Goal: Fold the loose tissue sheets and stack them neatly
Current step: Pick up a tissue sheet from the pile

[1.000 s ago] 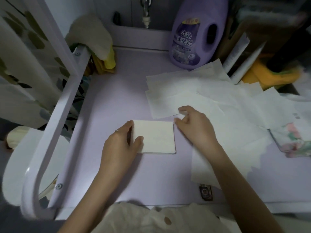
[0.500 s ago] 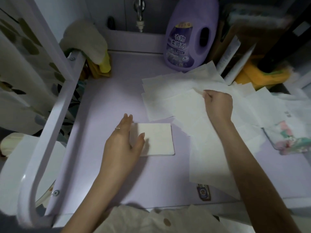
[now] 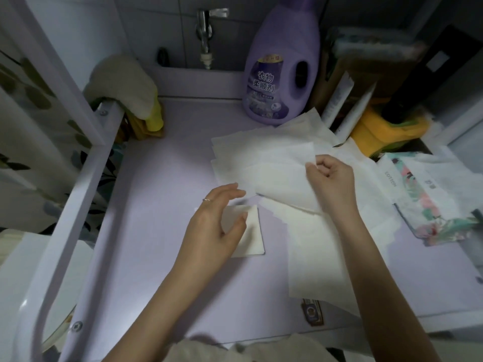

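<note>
A person's right hand (image 3: 330,181), centre right of the frame, pinches the edge of a loose sheet (image 3: 282,186) between curled fingers and thumb. It lies atop a spread of unfolded tissue sheets (image 3: 248,152) on the right half of a lavender countertop (image 3: 156,205). The left hand (image 3: 217,223), fingers straight and relaxed, covers the left part of a folded tissue square (image 3: 252,239) at centre frame. A purple detergent bottle (image 3: 277,74) stands behind the sheets at upper centre, and a floral tissue pack (image 3: 439,205) lies at right.

The camera rides on my head, close above the lilac tabletop (image 3: 156,244); it faces forward and steeply down, toward the far tap (image 3: 203,35).
</note>
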{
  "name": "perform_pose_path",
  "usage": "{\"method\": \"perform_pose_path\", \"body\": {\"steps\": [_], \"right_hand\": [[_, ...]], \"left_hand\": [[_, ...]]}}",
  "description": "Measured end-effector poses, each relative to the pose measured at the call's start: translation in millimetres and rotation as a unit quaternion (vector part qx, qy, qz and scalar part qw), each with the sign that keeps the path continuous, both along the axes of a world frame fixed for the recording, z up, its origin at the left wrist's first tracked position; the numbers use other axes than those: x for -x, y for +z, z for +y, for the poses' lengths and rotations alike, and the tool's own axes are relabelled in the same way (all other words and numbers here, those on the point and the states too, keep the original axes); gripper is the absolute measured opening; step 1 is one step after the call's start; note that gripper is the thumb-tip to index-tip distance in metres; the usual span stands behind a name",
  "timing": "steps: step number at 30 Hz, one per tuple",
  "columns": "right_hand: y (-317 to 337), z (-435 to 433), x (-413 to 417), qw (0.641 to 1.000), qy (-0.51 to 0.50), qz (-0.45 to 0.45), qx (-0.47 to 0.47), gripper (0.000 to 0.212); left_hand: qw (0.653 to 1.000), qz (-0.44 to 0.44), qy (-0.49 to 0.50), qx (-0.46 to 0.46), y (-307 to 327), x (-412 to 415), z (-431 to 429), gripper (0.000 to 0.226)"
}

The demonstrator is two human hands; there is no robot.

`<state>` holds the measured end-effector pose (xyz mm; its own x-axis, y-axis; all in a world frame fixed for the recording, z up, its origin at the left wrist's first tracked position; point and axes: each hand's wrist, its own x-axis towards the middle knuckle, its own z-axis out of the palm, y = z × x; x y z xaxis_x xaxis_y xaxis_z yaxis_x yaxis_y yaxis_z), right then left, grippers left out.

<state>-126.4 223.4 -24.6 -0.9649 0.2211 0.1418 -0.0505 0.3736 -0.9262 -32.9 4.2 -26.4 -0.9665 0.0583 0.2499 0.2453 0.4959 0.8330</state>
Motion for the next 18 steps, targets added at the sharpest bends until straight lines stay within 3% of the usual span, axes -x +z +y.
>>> {"method": "perform_pose_path", "body": {"steps": [3, 5, 13, 16, 18], "right_hand": [[-8.1, 6.3, -3.0, 0.992, -0.032, -0.058, 0.106, 0.02], [-9.1, 9.1, -4.3, 0.988, -0.064, -0.051, 0.129, 0.011], [37.3, 28.8, -1.0, 0.965, -0.194, 0.13, 0.122, 0.012], [46.0, 33.9, -1.7, 0.96, -0.206, 0.145, 0.123, 0.012], [45.9, 37.7, -2.7, 0.956, -0.204, 0.122, 0.171, 0.014]], "left_hand": [[0.999, -0.025, -0.04, 0.009, -2.0, 14.0, 10.6, 0.03], [0.998, -0.034, -0.056, 0.014, 0.3, 28.2, 18.4, 0.026], [0.994, -0.002, -0.106, -0.015, 28.1, 66.5, 49.3, 0.024], [0.994, -0.019, -0.105, -0.034, 26.5, 81.6, 63.3, 0.029], [0.992, -0.066, -0.104, -0.032, 23.1, 95.7, 74.0, 0.047]]}}
